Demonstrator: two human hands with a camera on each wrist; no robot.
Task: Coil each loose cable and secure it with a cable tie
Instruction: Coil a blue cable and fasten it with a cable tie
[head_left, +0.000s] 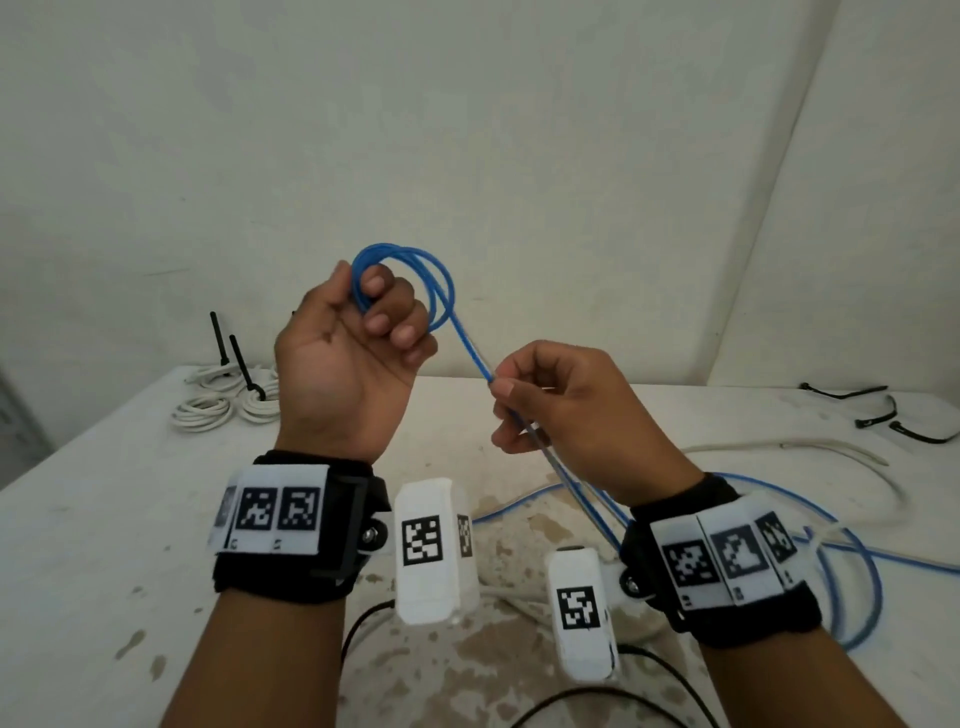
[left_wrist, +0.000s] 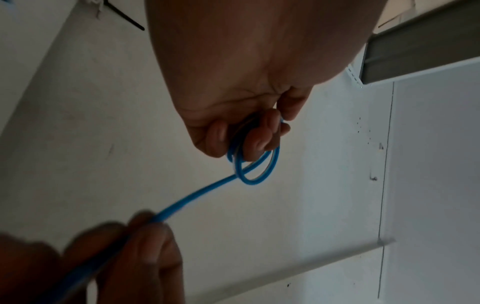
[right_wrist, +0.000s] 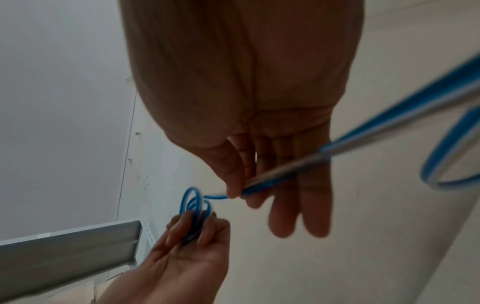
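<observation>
A blue cable (head_left: 470, 349) runs between both hands above the white table (head_left: 93, 519). My left hand (head_left: 358, 338) is raised with its fingers curled round a small coil of a few loops (head_left: 431, 280) of that cable; the same coil (left_wrist: 255, 170) hangs below its fingers in the left wrist view. My right hand (head_left: 540, 400) pinches the straight run between thumb and forefinger, lower and to the right, and the pinch (right_wrist: 235, 194) shows in the right wrist view. The rest of the blue cable (head_left: 852, 561) lies in loose loops on the table at the right.
Several coiled white cables (head_left: 208, 410) with black ties (head_left: 241, 364) standing up lie at the table's back left. Loose black cable ties (head_left: 878, 415) lie at the back right. A loose white cable (head_left: 810, 447) curves across the right side. Black leads (head_left: 649, 696) cross the front edge.
</observation>
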